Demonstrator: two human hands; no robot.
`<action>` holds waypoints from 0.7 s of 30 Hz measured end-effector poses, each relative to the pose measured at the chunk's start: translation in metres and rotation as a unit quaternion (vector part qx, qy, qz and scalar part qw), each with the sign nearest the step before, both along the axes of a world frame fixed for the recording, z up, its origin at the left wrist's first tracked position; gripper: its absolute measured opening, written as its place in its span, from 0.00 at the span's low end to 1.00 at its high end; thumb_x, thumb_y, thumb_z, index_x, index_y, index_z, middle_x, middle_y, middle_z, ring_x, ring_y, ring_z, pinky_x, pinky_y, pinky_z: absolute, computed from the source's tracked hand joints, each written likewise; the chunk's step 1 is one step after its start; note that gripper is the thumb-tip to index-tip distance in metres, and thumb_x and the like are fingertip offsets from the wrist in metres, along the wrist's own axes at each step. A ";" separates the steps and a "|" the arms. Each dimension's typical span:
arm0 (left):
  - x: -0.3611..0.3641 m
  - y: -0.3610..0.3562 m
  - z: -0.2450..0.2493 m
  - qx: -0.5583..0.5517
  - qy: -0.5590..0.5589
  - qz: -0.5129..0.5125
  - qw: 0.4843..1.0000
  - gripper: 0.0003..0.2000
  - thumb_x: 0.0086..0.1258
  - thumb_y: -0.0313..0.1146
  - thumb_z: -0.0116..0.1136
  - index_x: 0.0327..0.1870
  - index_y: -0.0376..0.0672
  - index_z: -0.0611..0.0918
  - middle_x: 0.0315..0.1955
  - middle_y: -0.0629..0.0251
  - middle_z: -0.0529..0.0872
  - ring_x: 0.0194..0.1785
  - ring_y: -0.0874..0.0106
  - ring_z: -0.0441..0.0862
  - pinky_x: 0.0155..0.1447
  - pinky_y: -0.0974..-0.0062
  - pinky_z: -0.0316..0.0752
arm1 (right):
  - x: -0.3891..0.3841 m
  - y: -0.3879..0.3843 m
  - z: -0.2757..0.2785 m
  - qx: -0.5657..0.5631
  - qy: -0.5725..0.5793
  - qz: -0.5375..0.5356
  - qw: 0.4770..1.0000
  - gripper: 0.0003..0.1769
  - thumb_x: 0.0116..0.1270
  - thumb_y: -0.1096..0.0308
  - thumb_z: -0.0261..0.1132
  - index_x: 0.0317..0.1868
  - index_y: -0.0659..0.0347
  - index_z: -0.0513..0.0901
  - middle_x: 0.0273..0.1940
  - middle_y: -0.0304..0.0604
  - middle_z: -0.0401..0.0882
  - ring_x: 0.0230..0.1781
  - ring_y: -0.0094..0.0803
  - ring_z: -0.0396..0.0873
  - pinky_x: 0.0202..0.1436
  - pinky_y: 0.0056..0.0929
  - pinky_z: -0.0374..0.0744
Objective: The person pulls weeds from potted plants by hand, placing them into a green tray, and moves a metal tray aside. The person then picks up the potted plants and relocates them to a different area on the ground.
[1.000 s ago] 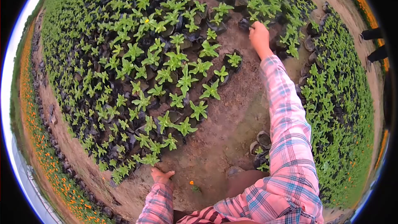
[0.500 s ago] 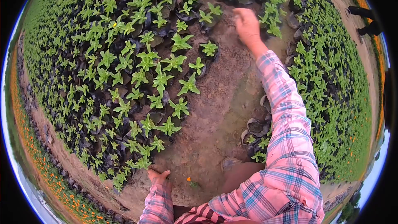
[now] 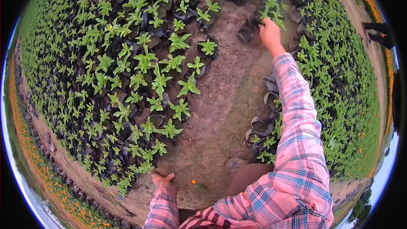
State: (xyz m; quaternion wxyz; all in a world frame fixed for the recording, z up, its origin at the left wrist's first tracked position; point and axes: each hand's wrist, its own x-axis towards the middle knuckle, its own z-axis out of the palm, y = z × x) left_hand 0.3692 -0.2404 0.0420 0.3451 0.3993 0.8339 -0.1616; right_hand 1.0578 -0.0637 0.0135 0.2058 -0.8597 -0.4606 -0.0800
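My right hand [image 3: 271, 36] reaches out to the far end of the soil gap. Its fingers are closed on the edge of a black plastic seedling bag [image 3: 245, 33], which tilts over the bare soil; leafy green seedlings [image 3: 272, 10] stand just beyond the fingers. Low in the view, my left hand [image 3: 163, 180] rests beside the near corner of the left plant bed, thumb spread away from the fingers and nothing visible in it. Its fingertips are partly hidden near the lowest seedlings [image 3: 145, 167].
Densely packed bagged seedlings [image 3: 104, 63] fill the left side, and another bed [image 3: 339, 93] lies right. Wet soil [image 3: 216, 106] runs between them. Crumpled black bags [image 3: 263, 126] line its right edge. A small orange flower [image 3: 193, 182] is near my knee. Another person's legs [image 3: 378, 34] show far right.
My right hand has moved slightly right and down, and a black seedling bag now shows tilted at its fingers. My left hand stays in place. The view has shifted slightly.
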 end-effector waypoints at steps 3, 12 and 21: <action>-0.006 -0.003 -0.007 0.017 0.000 -0.007 1.000 0.53 0.32 0.38 0.83 0.64 0.34 0.61 0.57 0.47 0.74 0.60 0.55 0.73 0.63 0.63 0.71 | -0.008 0.004 0.022 0.067 0.166 -0.015 0.984 0.09 0.59 0.69 0.64 0.40 0.61 0.76 0.34 0.52 0.79 0.38 0.48 0.79 0.41 0.44 0.77; -0.047 -0.030 -0.043 0.103 -0.094 0.021 0.990 0.55 0.28 0.40 0.84 0.63 0.33 0.62 0.57 0.46 0.73 0.61 0.54 0.72 0.63 0.63 0.70 | -0.054 0.038 0.071 -0.033 -0.017 0.336 0.941 0.18 0.53 0.80 0.55 0.46 0.58 0.77 0.42 0.51 0.78 0.45 0.47 0.77 0.48 0.38 0.77; -0.028 -0.016 -0.029 0.003 0.015 0.023 1.000 0.57 0.27 0.43 0.84 0.61 0.29 0.61 0.57 0.43 0.72 0.62 0.53 0.70 0.64 0.64 0.69 | -0.026 0.064 0.045 0.137 0.092 0.146 0.975 0.16 0.56 0.77 0.57 0.46 0.59 0.80 0.41 0.49 0.79 0.47 0.46 0.76 0.50 0.39 0.76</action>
